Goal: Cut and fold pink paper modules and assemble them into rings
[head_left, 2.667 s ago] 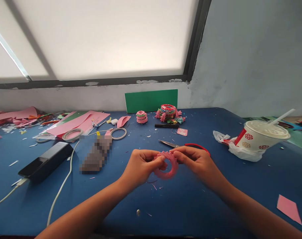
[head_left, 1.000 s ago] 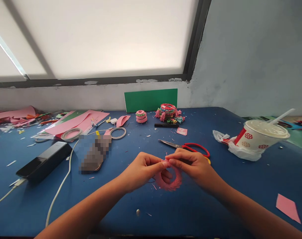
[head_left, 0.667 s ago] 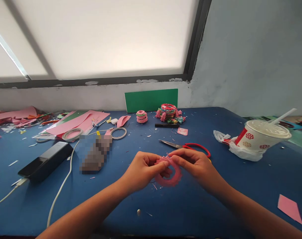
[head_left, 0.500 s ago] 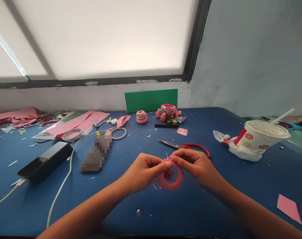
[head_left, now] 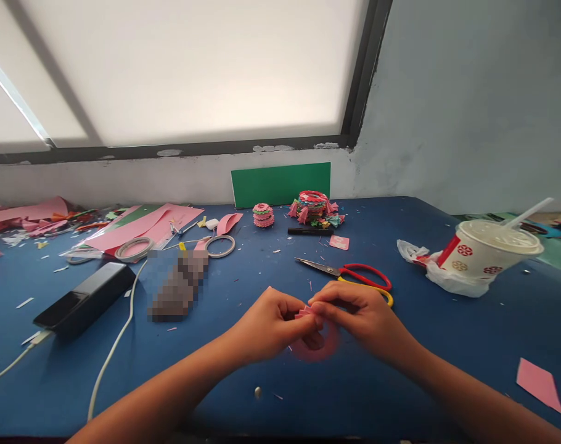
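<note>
Between my hands hangs a pink folded paper ring (head_left: 320,350), its lower part smeared by motion. My left hand (head_left: 275,320) pinches the pleated top edge of it between thumb and fingers. On the other side of that edge, my right hand (head_left: 354,308) has thumb and forefinger closed on the same ring, close to the left fingertips. Both hands are just above the blue table. Scissors (head_left: 338,270) with one red and one yellow handle lie right behind my right hand, blades pointing left.
A lidded drink cup (head_left: 488,253) with a straw stands at the right, near a pink paper square (head_left: 539,385). Behind are a black marker (head_left: 311,232), stacked pink paper rings (head_left: 262,216) and a colourful paper piece (head_left: 312,208). Tape rolls (head_left: 220,246) and a black device (head_left: 84,299) with a cable lie left.
Both hands have come slightly nearer to me with the paper ring, which now looks more blurred. The scissors' yellow handle has come into sight behind my right hand.
</note>
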The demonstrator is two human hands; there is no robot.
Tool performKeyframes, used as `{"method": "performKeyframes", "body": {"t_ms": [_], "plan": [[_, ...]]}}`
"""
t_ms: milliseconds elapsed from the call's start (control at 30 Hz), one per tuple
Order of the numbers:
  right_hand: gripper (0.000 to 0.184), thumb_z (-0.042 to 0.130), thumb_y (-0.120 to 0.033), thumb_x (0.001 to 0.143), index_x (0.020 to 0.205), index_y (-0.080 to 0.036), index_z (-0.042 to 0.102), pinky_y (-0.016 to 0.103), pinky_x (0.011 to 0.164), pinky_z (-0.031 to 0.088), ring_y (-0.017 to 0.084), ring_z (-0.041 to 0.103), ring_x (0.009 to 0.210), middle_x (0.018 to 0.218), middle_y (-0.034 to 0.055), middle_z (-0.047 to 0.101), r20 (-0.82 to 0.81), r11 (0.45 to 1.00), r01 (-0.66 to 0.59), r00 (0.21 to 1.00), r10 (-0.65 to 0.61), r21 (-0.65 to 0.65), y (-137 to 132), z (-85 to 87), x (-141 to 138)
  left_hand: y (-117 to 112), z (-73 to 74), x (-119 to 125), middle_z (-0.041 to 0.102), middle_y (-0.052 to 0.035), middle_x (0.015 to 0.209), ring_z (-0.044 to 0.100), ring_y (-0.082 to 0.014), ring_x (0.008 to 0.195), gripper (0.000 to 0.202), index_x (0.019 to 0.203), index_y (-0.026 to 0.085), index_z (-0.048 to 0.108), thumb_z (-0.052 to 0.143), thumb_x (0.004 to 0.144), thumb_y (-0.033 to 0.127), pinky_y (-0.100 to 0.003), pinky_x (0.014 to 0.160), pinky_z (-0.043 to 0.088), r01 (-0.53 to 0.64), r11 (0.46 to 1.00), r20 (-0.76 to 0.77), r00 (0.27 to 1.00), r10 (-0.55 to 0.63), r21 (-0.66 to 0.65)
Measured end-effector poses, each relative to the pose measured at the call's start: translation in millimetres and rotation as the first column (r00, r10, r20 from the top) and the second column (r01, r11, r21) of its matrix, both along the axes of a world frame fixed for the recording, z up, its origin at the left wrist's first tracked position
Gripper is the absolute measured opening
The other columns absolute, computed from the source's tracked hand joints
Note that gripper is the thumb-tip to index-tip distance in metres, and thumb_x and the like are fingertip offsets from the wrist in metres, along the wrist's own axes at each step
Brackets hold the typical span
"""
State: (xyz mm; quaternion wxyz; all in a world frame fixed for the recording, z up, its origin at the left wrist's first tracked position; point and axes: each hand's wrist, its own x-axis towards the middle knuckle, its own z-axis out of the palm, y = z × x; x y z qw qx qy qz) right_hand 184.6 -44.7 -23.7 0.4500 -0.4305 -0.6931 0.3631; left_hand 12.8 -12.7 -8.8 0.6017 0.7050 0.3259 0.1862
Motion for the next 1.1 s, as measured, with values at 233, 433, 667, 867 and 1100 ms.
{"method": "performKeyframes", "body": {"t_ms": [233, 433, 667, 867, 1100], "plan": [[0.021, 0.061, -0.040, 0.076, 0.084, -0.022, 0.066, 0.027, 0.066, 0.052, 0.017, 0.065, 0.075, 0.080, 0.0013, 0.070, -0.156, 0.981, 0.022, 0.986, -0.053, -0.195, 2, 1.3, 1, 2, -0.4, -2, 0.071, -0.0077, 0.070, 0.064, -0.0157, 0.064, 0.032, 0.073, 0.011, 0.070, 0.057, 0.077, 0.040, -0.023, 0.059, 0.049, -0.167, 0.982, 0.087, 0.983, 0.159, 0.091], [0.018, 0.060, -0.037, 0.078, 0.079, -0.022, 0.069, 0.025, 0.064, 0.050, 0.016, 0.062, 0.073, 0.077, 0.0015, 0.067, -0.120, 0.992, 0.029, 0.992, -0.044, -0.122, 3, 4.4, 7, 6, 2.1, -1, 0.070, -0.0078, 0.076, 0.064, -0.0153, 0.069, 0.031, 0.085, 0.010, 0.069, 0.060, 0.076, 0.038, -0.024, 0.064, 0.050, -0.104, 0.994, 0.129, 0.986, 0.106, -0.020], [0.017, 0.059, -0.033, 0.080, 0.076, -0.023, 0.072, 0.024, 0.061, 0.046, 0.014, 0.057, 0.067, 0.071, 0.0008, 0.062, -0.018, 0.999, 0.036, 0.999, -0.036, -0.023, 4, 1.0, 6, 7, -7.3, -1, 0.071, -0.0091, 0.079, 0.064, -0.0160, 0.071, 0.031, 0.083, 0.010, 0.069, 0.059, 0.077, 0.038, -0.025, 0.067, 0.050, -0.009, 0.998, 0.078, 0.997, 0.014, -0.068], [0.018, 0.058, -0.031, 0.081, 0.076, -0.020, 0.071, 0.024, 0.062, 0.045, 0.014, 0.058, 0.068, 0.072, 0.0024, 0.063, -0.018, 0.999, -0.007, 1.000, 0.007, -0.032, 6, -3.2, 2, 7, -8.6, 0, 0.070, -0.0093, 0.074, 0.065, -0.0169, 0.070, 0.033, 0.077, 0.009, 0.069, 0.059, 0.076, 0.040, -0.025, 0.067, 0.050, 0.011, 0.995, 0.044, 0.999, -0.006, -0.104], [0.027, 0.063, -0.040, 0.073, 0.093, -0.022, 0.065, 0.027, 0.066, 0.049, 0.017, 0.062, 0.076, 0.084, 0.0022, 0.068, -0.195, 0.978, 0.054, 0.976, -0.095, -0.203, 11, -0.4, 5, 14, -2.8, 1, 0.069, -0.0066, 0.075, 0.063, -0.0142, 0.070, 0.028, 0.083, 0.011, 0.068, 0.059, 0.077, 0.037, -0.024, 0.067, 0.049, -0.209, 0.973, 0.211, 0.951, 0.224, -0.094]]}}
